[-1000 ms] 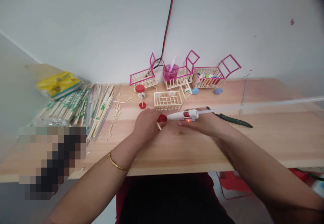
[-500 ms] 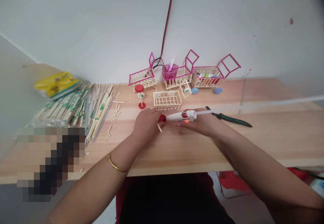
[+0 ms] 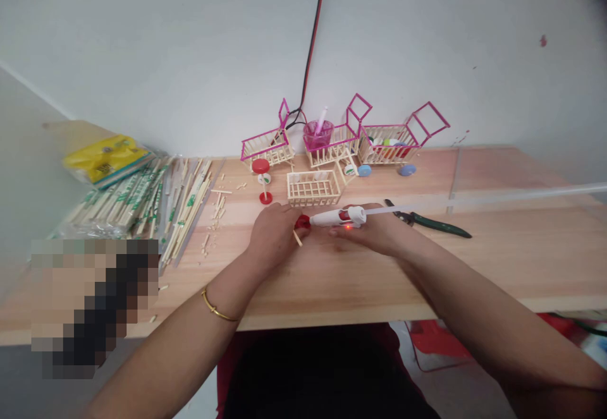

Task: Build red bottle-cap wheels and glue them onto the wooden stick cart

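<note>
My left hand (image 3: 275, 232) is closed on a red bottle cap (image 3: 302, 222), and a short wooden stick (image 3: 297, 238) pokes out below its fingers. In my right hand (image 3: 374, 229) is a white hot glue gun (image 3: 327, 218), its nozzle at the red cap and a small red light glowing underneath. A long translucent glue stick (image 3: 422, 205) runs out of the gun's back to the right. Just beyond my hands stands a small basket of wooden sticks (image 3: 313, 190). A pair of red caps joined by a stick (image 3: 260, 166) stands to its left.
Three stick carts with purple trim (image 3: 268, 144) line the wall, near a purple cup (image 3: 318, 133). Green-handled pliers (image 3: 441, 224) lie right. Wrapped chopsticks (image 3: 123, 198), loose sticks (image 3: 190, 207) and a yellow bag (image 3: 107, 160) fill the left. Blue caps (image 3: 408, 170) lie at the back.
Both hands keep nearly the same place, with the glue gun's nozzle still at the red cap. The view has shifted very slightly.
</note>
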Available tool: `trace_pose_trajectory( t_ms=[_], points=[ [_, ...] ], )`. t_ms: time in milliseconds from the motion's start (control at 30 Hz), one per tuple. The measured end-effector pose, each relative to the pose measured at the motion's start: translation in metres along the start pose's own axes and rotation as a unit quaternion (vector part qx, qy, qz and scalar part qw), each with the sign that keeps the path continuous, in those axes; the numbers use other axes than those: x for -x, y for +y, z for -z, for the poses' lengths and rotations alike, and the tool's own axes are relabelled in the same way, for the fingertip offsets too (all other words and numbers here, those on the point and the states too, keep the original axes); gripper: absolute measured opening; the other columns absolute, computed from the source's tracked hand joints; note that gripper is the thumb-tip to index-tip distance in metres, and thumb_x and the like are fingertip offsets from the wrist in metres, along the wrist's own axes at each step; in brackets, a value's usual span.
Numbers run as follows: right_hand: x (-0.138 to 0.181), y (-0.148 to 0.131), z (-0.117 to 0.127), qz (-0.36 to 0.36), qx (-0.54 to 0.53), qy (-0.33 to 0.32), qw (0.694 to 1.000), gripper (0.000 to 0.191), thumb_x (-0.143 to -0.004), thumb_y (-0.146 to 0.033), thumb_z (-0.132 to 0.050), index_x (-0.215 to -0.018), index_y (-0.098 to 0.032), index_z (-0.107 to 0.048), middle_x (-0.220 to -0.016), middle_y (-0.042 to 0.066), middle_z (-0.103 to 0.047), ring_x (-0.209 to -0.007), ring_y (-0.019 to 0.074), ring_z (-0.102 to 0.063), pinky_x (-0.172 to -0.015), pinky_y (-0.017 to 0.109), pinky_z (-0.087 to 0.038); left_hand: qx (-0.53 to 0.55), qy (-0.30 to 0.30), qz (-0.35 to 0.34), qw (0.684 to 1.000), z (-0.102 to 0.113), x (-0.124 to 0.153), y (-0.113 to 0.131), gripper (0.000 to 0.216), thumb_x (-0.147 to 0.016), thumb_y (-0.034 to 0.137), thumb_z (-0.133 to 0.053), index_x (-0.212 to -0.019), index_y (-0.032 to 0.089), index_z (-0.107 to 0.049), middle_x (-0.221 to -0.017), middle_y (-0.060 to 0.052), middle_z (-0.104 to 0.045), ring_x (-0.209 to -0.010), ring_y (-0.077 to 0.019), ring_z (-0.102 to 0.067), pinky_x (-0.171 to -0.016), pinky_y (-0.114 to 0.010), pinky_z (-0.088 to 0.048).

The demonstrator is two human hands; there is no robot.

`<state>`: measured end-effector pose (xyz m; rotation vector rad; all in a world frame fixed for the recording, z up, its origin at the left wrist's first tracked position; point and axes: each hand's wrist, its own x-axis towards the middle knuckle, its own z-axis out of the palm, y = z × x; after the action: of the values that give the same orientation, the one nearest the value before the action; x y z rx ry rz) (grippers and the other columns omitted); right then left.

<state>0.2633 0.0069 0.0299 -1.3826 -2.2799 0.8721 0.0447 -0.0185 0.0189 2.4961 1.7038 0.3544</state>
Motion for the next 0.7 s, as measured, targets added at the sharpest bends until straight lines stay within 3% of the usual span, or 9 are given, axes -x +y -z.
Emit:
trace_pose_trajectory(
  t_ms=[167, 467, 700],
  points=[
    [0.001, -0.0038, 0.0068, 0.008, -0.002, 0.002, 1.0, 0.026, -0.078, -0.045, -0.066, -0.085, -0.021, -0.071, -0.084, 0.004, -0.074, -0.077, 0.0208, -0.067, -0.064, 0.028, -0.047, -0.003, 0.004, 0.005, 1.0, -0.0001, 0.0008, -0.0002, 0.019, -0.08, 0.033, -0.065, -0.089, 0.015, -0.067, -0.09, -0.007, -0.069, -0.084, -0.0239, -0.06, -0.075, -0.035, -0.045],
    [0.0016, -0.0025, 0.003, 0.01, 0.04, 0.026, 0.999, 0.026, -0.075, -0.046, -0.067, -0.079, -0.021, -0.072, -0.072, 0.002, -0.071, -0.063, 0.0177, -0.062, -0.054, 0.026, -0.042, -0.011, 0.002, 0.006, 1.0, 0.0008, 0.0008, 0.0016, 0.018, -0.082, 0.032, -0.063, -0.088, 0.016, -0.066, -0.09, -0.008, -0.068, -0.085, -0.0236, -0.06, -0.077, -0.036, -0.045],
    [0.0002, 0.002, -0.0002, 0.009, 0.004, 0.006, 1.0, 0.026, -0.076, -0.046, -0.065, -0.084, -0.021, -0.071, -0.079, 0.002, -0.072, -0.069, 0.0187, -0.064, -0.057, 0.026, -0.044, -0.014, -0.005, 0.003, 1.0, 0.001, 0.0004, 0.0015, 0.019, -0.082, 0.033, -0.063, -0.089, 0.015, -0.065, -0.091, -0.008, -0.068, -0.085, -0.0232, -0.06, -0.077, -0.035, -0.045]
  ],
)
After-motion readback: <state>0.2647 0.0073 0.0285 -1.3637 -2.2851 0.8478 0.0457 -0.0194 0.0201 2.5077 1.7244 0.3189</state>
